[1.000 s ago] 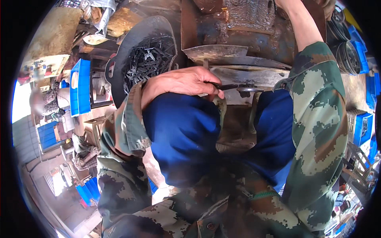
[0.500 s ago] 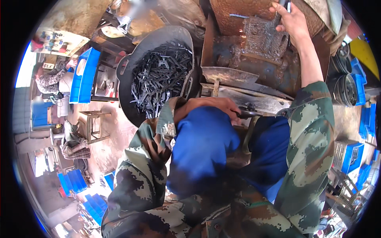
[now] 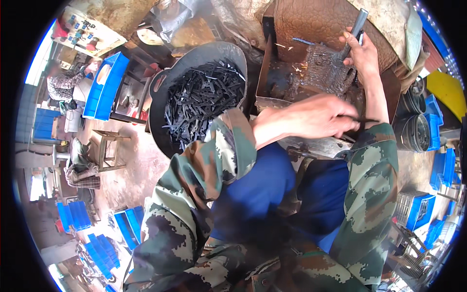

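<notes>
My right hand (image 3: 365, 56) is closed round a grey metal rod (image 3: 359, 24), which slants down toward a wet, rough-surfaced dark block (image 3: 318, 68). A small dark piece shows beside its fingers. The block sits in a rusty, mud-smeared metal trough (image 3: 272, 101). Nearer me, my left hand (image 3: 323, 117) reaches across the trough's front edge toward my right forearm. Its fingers are pinched on a thin dark piece, blurred by motion, whose kind I cannot make out. Left of my hands stands a black tub (image 3: 158, 117) heaped with dark flat metal strips (image 3: 202, 95).
A blue bin (image 3: 104, 90) stands on a stand at the left, near another person (image 3: 63, 87). A wooden stool (image 3: 109, 148) is on the floor below it. Dark buckets (image 3: 412, 134) and blue crates (image 3: 421, 211) line the right side. My knees lie below the trough.
My left hand has risen from beside my knee and moved right and away from me, over the trough's front edge. My right hand stays on the rod. The view has shifted slightly.
</notes>
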### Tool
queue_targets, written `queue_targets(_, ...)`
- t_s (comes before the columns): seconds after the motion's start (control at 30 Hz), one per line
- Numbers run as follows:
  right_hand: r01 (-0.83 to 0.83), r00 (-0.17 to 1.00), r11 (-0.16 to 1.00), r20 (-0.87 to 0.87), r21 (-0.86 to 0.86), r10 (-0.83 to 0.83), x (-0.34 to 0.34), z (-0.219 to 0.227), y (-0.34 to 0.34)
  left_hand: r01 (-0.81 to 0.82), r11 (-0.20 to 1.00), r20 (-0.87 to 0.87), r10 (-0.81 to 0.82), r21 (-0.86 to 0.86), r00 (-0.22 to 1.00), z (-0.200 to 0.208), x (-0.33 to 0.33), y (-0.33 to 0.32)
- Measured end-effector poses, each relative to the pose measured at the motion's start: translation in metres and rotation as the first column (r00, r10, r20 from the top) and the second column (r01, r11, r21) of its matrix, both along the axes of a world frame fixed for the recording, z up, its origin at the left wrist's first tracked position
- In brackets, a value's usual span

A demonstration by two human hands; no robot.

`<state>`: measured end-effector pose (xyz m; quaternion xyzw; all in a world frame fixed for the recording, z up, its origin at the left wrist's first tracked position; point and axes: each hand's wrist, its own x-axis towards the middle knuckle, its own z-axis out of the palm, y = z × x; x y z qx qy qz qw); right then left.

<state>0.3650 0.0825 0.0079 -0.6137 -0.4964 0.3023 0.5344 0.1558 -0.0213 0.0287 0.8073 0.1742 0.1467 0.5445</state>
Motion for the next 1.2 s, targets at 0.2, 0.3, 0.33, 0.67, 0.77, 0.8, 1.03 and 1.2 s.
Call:
queue_targets(0.2, -0.114, 0.979, 0.989, -0.161, 0.094, 0.128, 0.021, -0.018, 0.015, -0.305, 0.952, 0.238, 0.295, 0.004, 0.925, 0.040, 0.054, 0.048)
queue_targets(0.3, -0.083, 0.942, 0.966, -0.297, 0.245, 0.156, 0.031, -0.021, 0.012, -0.432, 0.891, 0.326, 0.454, -0.141, 0.829, 0.031, 0.073, 0.074)
queue_targets(0.33, -0.111, 0.945, 0.968, -0.276, 0.227, 0.173, 0.017, -0.019, 0.016, -0.516, 0.825, 0.318, 0.565, -0.230, 0.761, 0.022, 0.066, 0.083)
queue_targets(0.67, 0.037, 0.999, 0.999, -0.003, -0.031, -0.037, -0.011, 0.008, -0.010, -0.693, 0.677, 0.014, 0.718, -0.249, 0.696, -0.048, 0.036, 0.093)
queue_targets(0.77, 0.055, 0.998, 0.998, 0.011, -0.031, -0.054, -0.009, 0.012, -0.011, -0.696, 0.673, 0.024, 0.723, -0.250, 0.691, -0.054, 0.040, 0.098)
queue_targets(0.8, 0.067, 0.997, 0.998, 0.026, -0.005, -0.067, -0.006, 0.012, -0.009, -0.691, 0.685, 0.024, 0.714, -0.232, 0.700, -0.056, 0.042, 0.104)
queue_targets(1.03, 0.008, 0.999, 0.999, -0.041, 0.031, -0.007, -0.015, 0.005, -0.002, -0.733, 0.654, 0.038, 0.751, -0.191, 0.660, -0.067, 0.024, 0.119)
queue_targets(1.2, 0.011, 1.000, 0.999, -0.014, 0.041, -0.010, -0.009, 0.008, -0.004, -0.752, 0.598, 0.016, 0.785, -0.277, 0.619, -0.075, 0.026, 0.129)
